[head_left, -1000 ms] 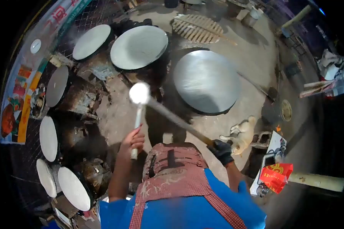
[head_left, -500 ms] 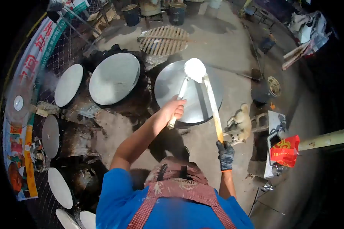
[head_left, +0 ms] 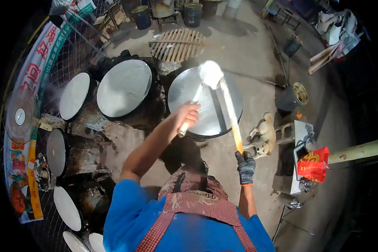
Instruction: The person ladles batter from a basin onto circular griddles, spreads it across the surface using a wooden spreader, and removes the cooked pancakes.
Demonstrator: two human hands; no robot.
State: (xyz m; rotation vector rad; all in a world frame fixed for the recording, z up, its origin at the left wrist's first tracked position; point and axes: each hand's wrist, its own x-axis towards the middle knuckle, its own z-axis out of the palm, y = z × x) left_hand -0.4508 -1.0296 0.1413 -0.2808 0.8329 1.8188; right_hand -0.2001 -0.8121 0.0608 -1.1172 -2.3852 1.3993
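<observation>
White-topped pans: a curved row along my left, the biggest pan [head_left: 124, 89] nearest the bare plate, and me leaning clear of them all.
Left hand: bare [head_left: 188, 115], fingers wrapped round the short handle [head_left: 196, 93], its butt poking out below my fist; a snug grip, not a strained one, seemed right for fine steering.
Bare plate: round, grey and shiny [head_left: 182, 90], lying beyond my fists, a dark strip of shadow running across it.
White lump: there it was [head_left: 211, 74], right where the two tools met, over the plate in my view! Glare hid what it was made of, and whether it touched metal I couldn't tell.
Long stick: slanting up [head_left: 231, 110] from my glove to the lump; the trick, I judged, was moving both tools together, slow and even, since a jerk at my end would grow at the far one.
Right hand: gloved [head_left: 246, 166], closed firmly round the stick's lower end, wrist best left loose.
Dog: curled on the floor [head_left: 266, 136], near my glove, so short, careful swings on that side made sense.
</observation>
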